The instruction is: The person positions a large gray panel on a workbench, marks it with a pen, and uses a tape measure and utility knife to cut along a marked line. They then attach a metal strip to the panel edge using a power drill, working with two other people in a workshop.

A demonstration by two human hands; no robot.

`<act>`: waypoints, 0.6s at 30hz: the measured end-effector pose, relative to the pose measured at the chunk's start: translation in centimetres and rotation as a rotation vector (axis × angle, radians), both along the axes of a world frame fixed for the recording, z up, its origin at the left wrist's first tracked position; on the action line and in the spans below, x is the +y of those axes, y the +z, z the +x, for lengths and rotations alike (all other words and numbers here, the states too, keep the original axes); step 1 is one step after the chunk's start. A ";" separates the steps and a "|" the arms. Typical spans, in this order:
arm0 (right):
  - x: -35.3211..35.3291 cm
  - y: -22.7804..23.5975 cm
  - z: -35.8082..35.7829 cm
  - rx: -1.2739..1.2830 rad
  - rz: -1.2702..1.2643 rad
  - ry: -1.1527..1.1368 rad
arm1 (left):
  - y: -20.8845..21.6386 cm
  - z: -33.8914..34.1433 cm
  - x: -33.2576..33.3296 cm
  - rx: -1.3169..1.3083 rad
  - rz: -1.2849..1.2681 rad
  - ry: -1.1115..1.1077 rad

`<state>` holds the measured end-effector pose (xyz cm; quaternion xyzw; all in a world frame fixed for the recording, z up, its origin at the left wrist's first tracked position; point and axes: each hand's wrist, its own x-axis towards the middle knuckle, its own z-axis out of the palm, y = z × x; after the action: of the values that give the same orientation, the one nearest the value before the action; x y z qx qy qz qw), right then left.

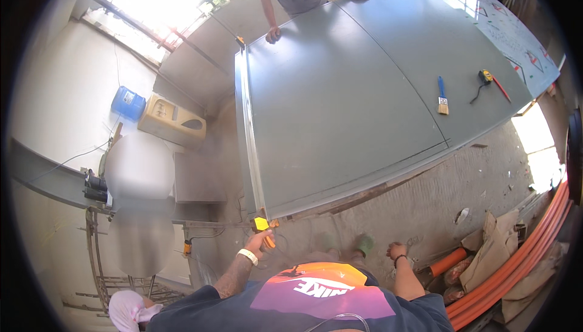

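Note:
My left hand (256,246) is closed around the orange handle of a yellow-and-black clamp (260,224). That clamp sits at the near end of a long metal straightedge (251,132), which lies along the left side of a large grey sheet (328,107). Another orange clamp (240,42) shows at the straightedge's far end. My right hand (396,250) hangs low beside my body, apart from the sheet, its fingers loosely curled with nothing visible in them. A dark line crosses the sheet, and another runs along its near edge.
Across the sheet a person's hands (273,34) rest on its far edge. A blue-handled paintbrush (443,96), a tape measure (485,77) and a red pencil (501,89) lie at right. Orange pipes (516,265) and cardboard occupy the lower right floor. A water dispenser (172,119) is at left.

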<state>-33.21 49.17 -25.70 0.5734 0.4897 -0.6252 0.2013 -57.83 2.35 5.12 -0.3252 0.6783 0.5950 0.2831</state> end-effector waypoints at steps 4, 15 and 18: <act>0.7 1.7 -0.1 0.007 0.061 -0.018 | -0.2 0.4 0.4 0.011 -0.056 0.031; 3.7 -7.6 3.3 0.019 -0.180 0.059 | -1.7 0.6 0.3 0.220 -0.438 -0.213; 2.5 -7.2 1.2 -0.027 -0.225 -0.063 | -1.8 0.7 0.7 0.211 -0.412 -0.143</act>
<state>-31.98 51.67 -32.86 0.5707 0.3952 -0.6745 0.2513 -57.17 3.07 3.36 -0.2635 0.8324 0.4532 0.1797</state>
